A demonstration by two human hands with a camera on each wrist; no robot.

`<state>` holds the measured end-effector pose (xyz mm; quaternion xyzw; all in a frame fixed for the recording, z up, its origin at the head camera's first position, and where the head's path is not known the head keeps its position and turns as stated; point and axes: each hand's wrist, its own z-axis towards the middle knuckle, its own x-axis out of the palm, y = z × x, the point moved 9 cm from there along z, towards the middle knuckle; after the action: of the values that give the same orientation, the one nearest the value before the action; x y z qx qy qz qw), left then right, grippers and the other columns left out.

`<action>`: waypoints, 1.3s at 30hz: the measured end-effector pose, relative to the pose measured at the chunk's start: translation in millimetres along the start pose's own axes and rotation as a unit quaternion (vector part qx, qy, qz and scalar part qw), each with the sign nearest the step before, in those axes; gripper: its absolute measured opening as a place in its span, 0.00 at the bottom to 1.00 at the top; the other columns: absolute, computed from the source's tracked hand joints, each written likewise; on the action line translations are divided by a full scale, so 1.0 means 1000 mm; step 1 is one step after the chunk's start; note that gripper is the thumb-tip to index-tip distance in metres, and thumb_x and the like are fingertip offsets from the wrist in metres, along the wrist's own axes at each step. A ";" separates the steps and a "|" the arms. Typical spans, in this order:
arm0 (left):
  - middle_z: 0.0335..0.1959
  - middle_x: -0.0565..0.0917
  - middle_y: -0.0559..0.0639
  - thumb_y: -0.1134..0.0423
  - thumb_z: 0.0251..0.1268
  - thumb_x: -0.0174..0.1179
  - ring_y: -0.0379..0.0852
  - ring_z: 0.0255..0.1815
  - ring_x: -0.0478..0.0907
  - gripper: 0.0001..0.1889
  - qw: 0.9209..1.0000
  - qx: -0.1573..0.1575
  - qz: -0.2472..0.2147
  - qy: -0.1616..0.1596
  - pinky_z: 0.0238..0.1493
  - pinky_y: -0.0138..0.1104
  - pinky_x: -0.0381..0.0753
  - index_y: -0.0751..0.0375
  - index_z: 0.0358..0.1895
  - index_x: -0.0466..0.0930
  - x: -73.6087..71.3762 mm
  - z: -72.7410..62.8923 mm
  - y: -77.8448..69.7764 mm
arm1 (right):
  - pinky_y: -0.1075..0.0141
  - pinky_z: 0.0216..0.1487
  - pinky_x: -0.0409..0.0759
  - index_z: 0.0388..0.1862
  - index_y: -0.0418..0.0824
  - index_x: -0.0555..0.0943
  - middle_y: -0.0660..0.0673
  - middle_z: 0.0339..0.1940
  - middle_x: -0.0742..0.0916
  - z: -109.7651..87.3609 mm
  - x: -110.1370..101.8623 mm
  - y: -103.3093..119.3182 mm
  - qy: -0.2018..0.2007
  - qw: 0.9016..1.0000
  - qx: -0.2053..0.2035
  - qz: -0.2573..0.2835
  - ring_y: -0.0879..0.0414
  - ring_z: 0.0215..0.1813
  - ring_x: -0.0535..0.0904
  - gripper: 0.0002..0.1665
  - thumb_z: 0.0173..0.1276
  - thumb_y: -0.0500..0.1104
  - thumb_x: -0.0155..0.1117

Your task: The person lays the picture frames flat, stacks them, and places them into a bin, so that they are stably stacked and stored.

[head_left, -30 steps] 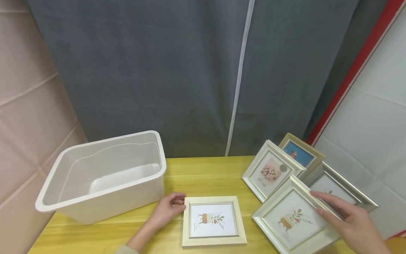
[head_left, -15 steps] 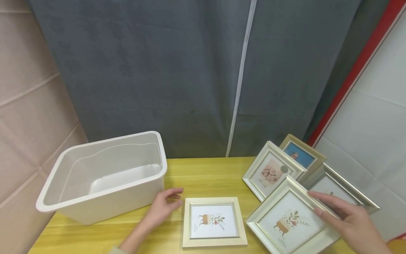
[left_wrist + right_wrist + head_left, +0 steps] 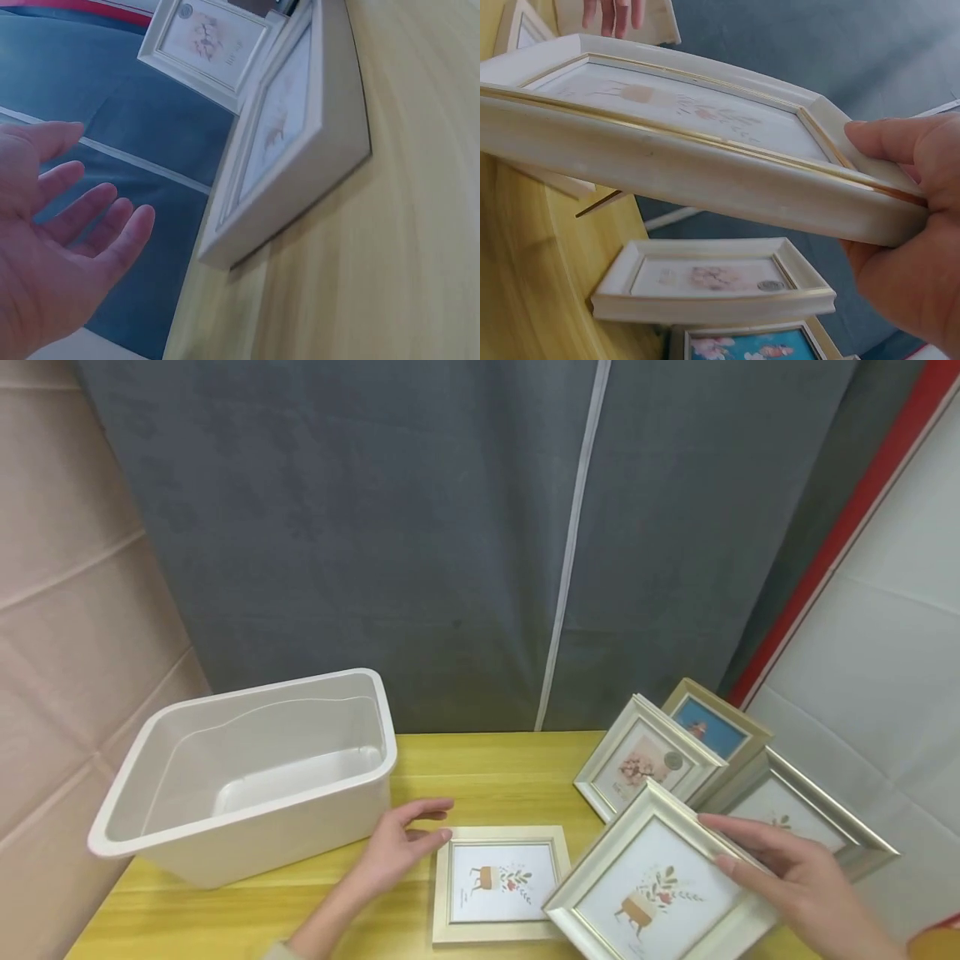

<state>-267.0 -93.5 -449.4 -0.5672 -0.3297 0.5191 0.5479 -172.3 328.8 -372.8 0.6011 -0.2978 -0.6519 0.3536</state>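
My right hand [image 3: 783, 868] grips a cream picture frame [image 3: 652, 893] by its upper right edge, thumb on the front and fingers behind. The frame is tilted and carries a print of a plant in an orange pot on legs; in the right wrist view this picture frame [image 3: 697, 112] is lifted over the table. A light wooden picture frame [image 3: 504, 881] with a similar print lies flat on the table, its right corner covered by the held one. My left hand [image 3: 397, 847] hovers at its upper left corner, and in the left wrist view the left hand [image 3: 67, 217] shows relaxed fingers holding nothing.
A large off-white plastic bin [image 3: 247, 768] stands on the left of the yellow wooden table [image 3: 487, 768]. At the right lean a white frame with a pink flower print [image 3: 645, 760], a tan frame with a blue picture [image 3: 708, 722] and a silver frame [image 3: 795, 802]. A grey curtain [image 3: 375, 543] hangs behind.
My right hand has moved the cream picture frame leftward, away from the leaning frames, so it now overlaps the flat one. My left hand has let go of the flat frame's edge and lifted slightly.
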 end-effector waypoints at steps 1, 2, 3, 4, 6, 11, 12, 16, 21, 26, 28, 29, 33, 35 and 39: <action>0.58 0.82 0.62 0.67 0.67 0.68 0.63 0.60 0.78 0.21 1.000 0.003 -0.004 0.004 0.51 0.32 0.83 0.67 0.62 0.80 0.002 0.000 -0.003 | 0.59 0.32 0.87 0.69 0.39 0.78 0.69 0.53 0.83 0.001 0.004 0.001 0.007 1.000 0.000 0.017 0.57 0.40 0.85 0.25 0.74 0.35 0.65; 0.58 0.83 0.62 0.66 0.68 0.68 0.61 0.60 0.79 0.21 1.000 0.006 -0.009 0.009 0.52 0.32 0.83 0.67 0.62 0.80 0.005 0.001 -0.005 | 0.58 0.33 0.87 0.69 0.40 0.78 0.68 0.53 0.83 0.003 0.008 0.003 0.017 0.999 -0.002 0.036 0.57 0.40 0.85 0.24 0.75 0.35 0.64; 0.59 0.83 0.62 0.66 0.69 0.67 0.60 0.60 0.79 0.21 1.000 0.010 -0.012 0.015 0.53 0.32 0.82 0.68 0.62 0.80 0.008 0.001 -0.008 | 0.56 0.32 0.87 0.69 0.40 0.78 0.67 0.53 0.84 0.004 0.013 0.006 0.026 0.998 -0.010 0.059 0.55 0.40 0.86 0.24 0.76 0.34 0.62; 0.59 0.83 0.61 0.65 0.70 0.66 0.58 0.60 0.79 0.21 1.000 0.014 -0.014 0.021 0.54 0.32 0.82 0.68 0.63 0.80 0.010 0.001 -0.011 | 0.54 0.32 0.88 0.70 0.39 0.77 0.65 0.54 0.85 0.004 0.018 0.009 0.036 0.995 -0.018 0.087 0.54 0.41 0.87 0.24 0.76 0.33 0.61; 0.60 0.82 0.61 0.64 0.72 0.65 0.58 0.61 0.78 0.21 0.999 0.028 -0.021 0.039 0.56 0.32 0.81 0.69 0.64 0.78 0.017 0.001 -0.018 | 0.53 0.32 0.88 0.69 0.38 0.77 0.60 0.55 0.86 0.005 0.027 0.018 0.046 0.990 -0.059 0.121 0.52 0.41 0.87 0.25 0.75 0.29 0.59; 0.65 0.78 0.60 0.62 0.78 0.58 0.58 0.64 0.76 0.24 0.989 0.075 -0.016 0.128 0.59 0.36 0.80 0.67 0.71 0.71 0.043 -0.005 -0.043 | 0.60 0.35 0.87 0.67 0.38 0.79 0.55 0.59 0.86 0.005 0.048 0.036 0.035 0.977 -0.143 0.152 0.55 0.42 0.87 0.28 0.71 0.22 0.58; 0.67 0.77 0.59 0.62 0.79 0.57 0.59 0.66 0.75 0.25 0.985 0.085 -0.017 0.149 0.60 0.37 0.79 0.66 0.73 0.69 0.050 -0.007 -0.049 | 0.63 0.37 0.87 0.66 0.38 0.79 0.56 0.59 0.86 0.005 0.052 0.039 0.027 0.978 -0.151 0.143 0.57 0.44 0.86 0.28 0.70 0.22 0.58; 0.71 0.73 0.58 0.62 0.81 0.52 0.61 0.69 0.72 0.26 0.969 0.119 -0.044 0.214 0.63 0.39 0.77 0.61 0.77 0.64 0.071 -0.013 -0.067 | 0.69 0.45 0.83 0.65 0.36 0.80 0.56 0.60 0.86 0.005 0.065 0.047 0.013 0.980 -0.157 0.120 0.64 0.55 0.82 0.26 0.70 0.23 0.60; 0.72 0.70 0.64 0.63 0.82 0.51 0.63 0.71 0.69 0.27 0.950 0.160 -0.117 0.240 0.67 0.43 0.75 0.64 0.78 0.59 0.082 -0.014 -0.080 | 0.71 0.50 0.80 0.64 0.36 0.80 0.55 0.60 0.86 0.006 0.080 0.055 0.020 0.982 -0.149 0.118 0.66 0.59 0.79 0.24 0.71 0.26 0.63; 0.71 0.71 0.65 0.63 0.83 0.48 0.53 0.71 0.70 0.27 0.951 0.161 -0.119 0.235 0.68 0.42 0.73 0.64 0.79 0.57 0.086 -0.013 -0.085 | 0.63 0.46 0.86 0.65 0.32 0.78 0.55 0.60 0.86 0.009 0.100 0.062 0.078 0.965 -0.147 0.204 0.59 0.55 0.84 0.23 0.72 0.25 0.59; 0.71 0.71 0.64 0.63 0.84 0.47 0.49 0.72 0.70 0.27 0.956 0.153 -0.105 0.226 0.69 0.39 0.71 0.62 0.79 0.57 0.086 -0.012 -0.085 | 0.57 0.44 0.88 0.67 0.30 0.76 0.54 0.62 0.85 0.011 0.108 0.065 0.112 0.952 -0.145 0.245 0.55 0.53 0.86 0.24 0.73 0.25 0.57; 0.72 0.71 0.63 0.63 0.84 0.46 0.49 0.72 0.69 0.26 0.959 0.149 -0.100 0.221 0.70 0.38 0.70 0.61 0.80 0.58 0.086 -0.012 -0.086 | 0.56 0.45 0.87 0.67 0.31 0.75 0.54 0.62 0.85 0.011 0.112 0.067 0.120 0.948 -0.147 0.254 0.54 0.53 0.85 0.24 0.73 0.25 0.57; 0.75 0.68 0.62 0.64 0.84 0.44 0.49 0.73 0.68 0.25 0.962 0.132 -0.103 0.215 0.69 0.38 0.71 0.60 0.79 0.59 0.087 -0.013 -0.085 | 0.49 0.42 0.87 0.69 0.37 0.76 0.53 0.62 0.86 0.014 0.121 0.068 0.147 0.935 -0.135 0.293 0.49 0.51 0.87 0.25 0.75 0.26 0.55; 0.76 0.67 0.63 0.64 0.84 0.44 0.49 0.71 0.70 0.25 0.962 0.128 -0.110 0.217 0.67 0.39 0.74 0.60 0.79 0.59 0.087 -0.013 -0.084 | 0.47 0.41 0.87 0.69 0.39 0.77 0.51 0.61 0.86 0.014 0.123 0.068 0.149 0.930 -0.133 0.307 0.48 0.49 0.87 0.26 0.75 0.26 0.55; 0.75 0.68 0.63 0.65 0.83 0.45 0.49 0.65 0.75 0.25 0.960 0.131 -0.114 0.218 0.61 0.41 0.80 0.59 0.79 0.60 0.087 -0.013 -0.082 | 0.47 0.40 0.87 0.69 0.39 0.77 0.48 0.60 0.86 0.013 0.124 0.069 0.145 0.925 -0.151 0.316 0.47 0.48 0.88 0.28 0.74 0.23 0.53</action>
<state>-217.2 0.3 -391.9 -0.5486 -0.1936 0.3553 0.7316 -181.9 187.5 -386.0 0.5032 -0.3155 -0.4493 0.6673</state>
